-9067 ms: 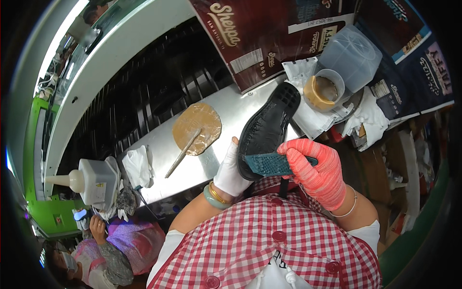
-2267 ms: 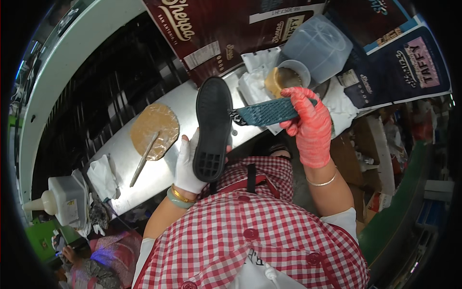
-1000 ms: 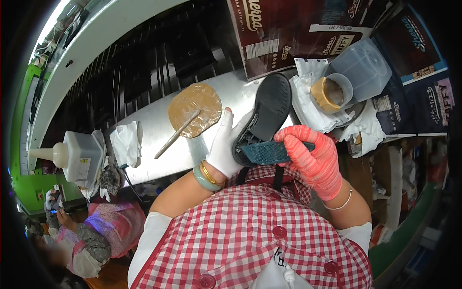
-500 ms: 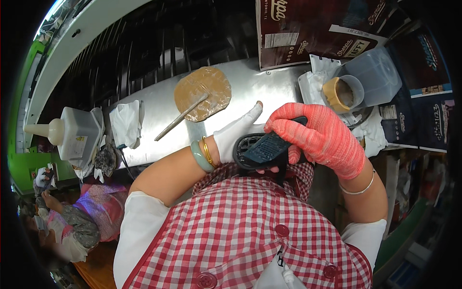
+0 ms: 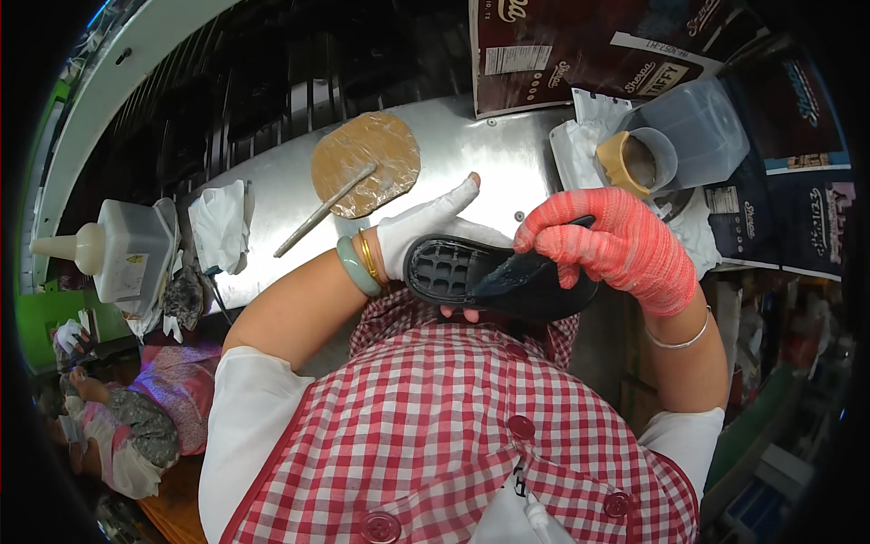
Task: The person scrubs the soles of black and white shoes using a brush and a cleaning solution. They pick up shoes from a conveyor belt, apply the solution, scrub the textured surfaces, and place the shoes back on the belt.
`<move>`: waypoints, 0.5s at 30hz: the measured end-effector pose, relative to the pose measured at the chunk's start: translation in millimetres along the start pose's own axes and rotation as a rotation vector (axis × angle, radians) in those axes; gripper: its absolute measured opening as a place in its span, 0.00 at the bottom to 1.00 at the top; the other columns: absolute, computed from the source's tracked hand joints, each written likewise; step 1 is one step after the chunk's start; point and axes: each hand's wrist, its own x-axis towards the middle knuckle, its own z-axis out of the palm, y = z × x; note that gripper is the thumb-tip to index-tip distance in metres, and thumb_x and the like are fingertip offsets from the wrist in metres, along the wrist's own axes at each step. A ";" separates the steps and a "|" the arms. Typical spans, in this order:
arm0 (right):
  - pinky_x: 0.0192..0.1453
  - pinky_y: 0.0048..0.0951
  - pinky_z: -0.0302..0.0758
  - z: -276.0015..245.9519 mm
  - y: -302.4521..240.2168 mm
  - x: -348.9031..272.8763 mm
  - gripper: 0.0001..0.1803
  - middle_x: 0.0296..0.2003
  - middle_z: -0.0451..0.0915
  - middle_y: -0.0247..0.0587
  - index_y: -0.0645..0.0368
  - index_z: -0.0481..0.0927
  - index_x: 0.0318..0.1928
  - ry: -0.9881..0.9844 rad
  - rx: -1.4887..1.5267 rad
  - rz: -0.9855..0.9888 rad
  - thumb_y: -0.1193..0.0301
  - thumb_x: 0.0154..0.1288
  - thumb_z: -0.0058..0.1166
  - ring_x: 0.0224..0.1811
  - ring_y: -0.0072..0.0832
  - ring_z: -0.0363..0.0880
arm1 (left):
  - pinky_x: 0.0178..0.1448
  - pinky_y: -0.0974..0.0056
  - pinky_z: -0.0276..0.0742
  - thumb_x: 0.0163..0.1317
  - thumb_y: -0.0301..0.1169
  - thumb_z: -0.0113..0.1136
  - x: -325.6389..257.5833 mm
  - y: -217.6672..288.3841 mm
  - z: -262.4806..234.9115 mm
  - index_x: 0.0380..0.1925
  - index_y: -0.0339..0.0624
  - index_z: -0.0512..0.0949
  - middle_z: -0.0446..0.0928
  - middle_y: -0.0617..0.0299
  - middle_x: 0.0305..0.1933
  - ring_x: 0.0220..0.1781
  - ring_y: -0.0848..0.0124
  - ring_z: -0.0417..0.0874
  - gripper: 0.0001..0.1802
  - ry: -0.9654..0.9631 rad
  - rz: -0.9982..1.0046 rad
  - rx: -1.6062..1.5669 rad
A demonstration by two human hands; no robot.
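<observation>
My left hand (image 5: 419, 218), in a white glove with bare fingertips, supports a black shoe sole (image 5: 441, 270) from below. Its thumb stretches away, while other fingertips show under the sole's near edge. The heel end, at left, has a grid of hollow cells. A dark, textured flat piece (image 5: 504, 272) lies over the middle of the sole. My right hand (image 5: 621, 249), in a coral knitted glove, is closed at the right end of that piece, with thumb and fingers pinched together. Its grip partly hides the far end of both.
Beyond my hands, a metal bench carries a brown round pad (image 5: 367, 163) with a thin stick (image 5: 326, 208) across it. A white squeeze bottle (image 5: 127, 254) and crumpled white cloth (image 5: 220, 227) are at left. Clear plastic containers (image 5: 693, 136) stand at right. Another person (image 5: 172, 399) sits at lower left.
The dark piece has come down flatter along the sole, and my right fingers have shifted toward its right end. The sole now shows more of its length and its heel end sits further left.
</observation>
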 end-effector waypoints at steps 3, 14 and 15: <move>0.23 0.16 0.66 -6.7 11.2 -12.5 0.13 0.30 0.81 0.33 0.61 0.82 0.37 0.067 0.025 0.043 0.65 0.58 0.55 0.20 0.16 0.74 | 0.25 0.61 0.82 0.54 0.75 0.24 -3.4 2.5 -2.9 0.62 0.29 0.59 0.77 0.40 0.45 0.31 0.52 0.84 0.57 -0.042 -0.009 -0.016; 0.23 0.11 0.63 -69.2 63.4 -61.1 0.16 0.29 0.81 0.30 0.61 0.80 0.42 1.017 0.268 -0.400 0.60 0.65 0.54 0.20 0.10 0.72 | 0.62 0.48 0.67 0.62 0.36 0.51 -19.0 20.8 -1.8 0.65 0.39 0.57 0.68 0.49 0.59 0.62 0.59 0.69 0.32 0.225 0.845 0.176; 0.23 0.11 0.63 -72.3 61.5 -56.1 0.15 0.29 0.80 0.29 0.60 0.80 0.42 1.072 0.231 -0.374 0.61 0.65 0.55 0.20 0.10 0.71 | 0.67 0.47 0.59 0.60 0.33 0.53 -19.9 8.0 -24.0 0.64 0.39 0.58 0.66 0.51 0.61 0.67 0.62 0.62 0.32 0.014 0.873 -0.049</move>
